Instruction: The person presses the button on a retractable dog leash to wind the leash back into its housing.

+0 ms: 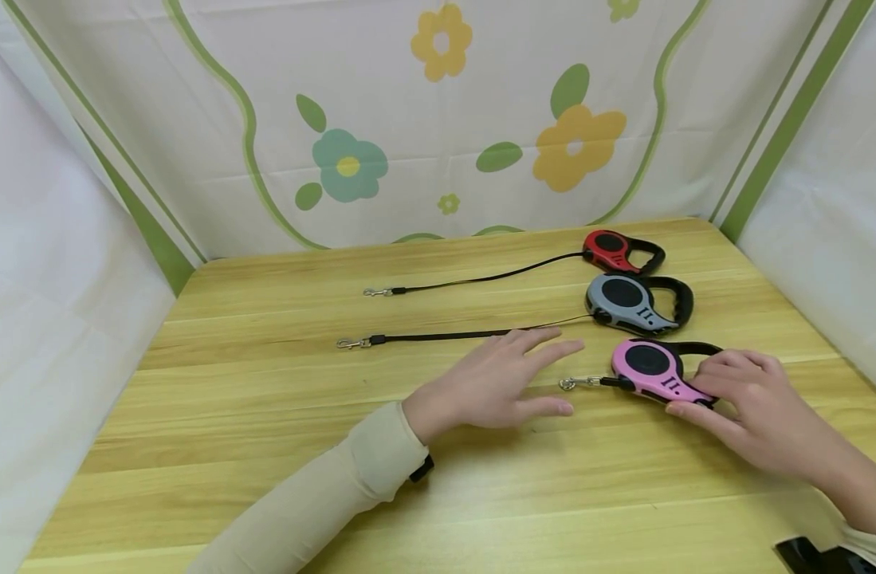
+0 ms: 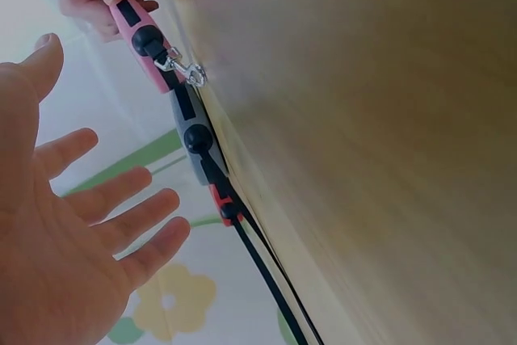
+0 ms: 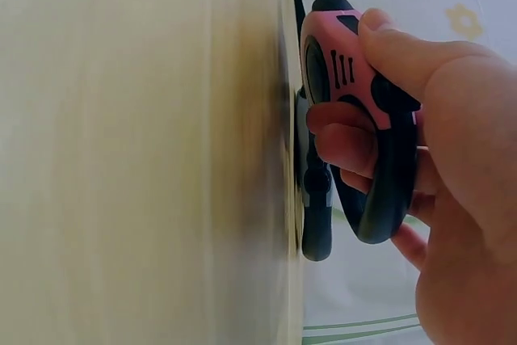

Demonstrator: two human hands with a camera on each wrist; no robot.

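Nearest the person, the right hand (image 1: 756, 414) lies on the wooden counter (image 1: 265, 446) at the right side, its fingers curled round the black handle of the pink retractable leash (image 1: 656, 371) and its thumb pressed along the near edge of the pink housing; the right wrist view shows the fingers hooked through the handle loop. The leash lies flat on the counter, its cord fully wound in, with the silver clip (image 1: 570, 383) sticking out just at its left end. Just left of that clip, the left hand (image 1: 498, 379) hovers flat above the counter with fingers straight and slightly spread, holding nothing; its fingertips are near the clip but apart from it. A beige sleeve (image 1: 323, 494) covers the left forearm.

Farther back, just beyond the pink one, lies a grey retractable leash (image 1: 634, 304) with its black cord drawn out leftward to a clip (image 1: 351, 344). Behind that lies a red retractable leash (image 1: 620, 251), its cord likewise stretched left. At the back hangs a white flowered cloth (image 1: 438, 119).
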